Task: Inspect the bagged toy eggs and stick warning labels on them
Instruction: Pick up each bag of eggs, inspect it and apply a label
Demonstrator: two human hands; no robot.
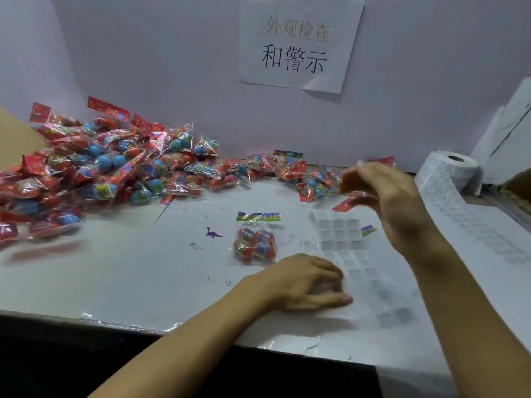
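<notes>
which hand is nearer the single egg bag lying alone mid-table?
Left. The left hand rests on the label strip just below-right of the egg bag. The right hand is raised farther off, up and to its right.

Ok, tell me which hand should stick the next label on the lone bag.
Probably the right hand: it is raised beyond the label strip, fingertips apparently pinching something small and pale, though blur hides what. The left hand rests on the strip, just below the lone bag, pinning it.

Pale wall [172,67], taped paper sign [298,44]; white-covered table [115,282], possibly papered.
</notes>
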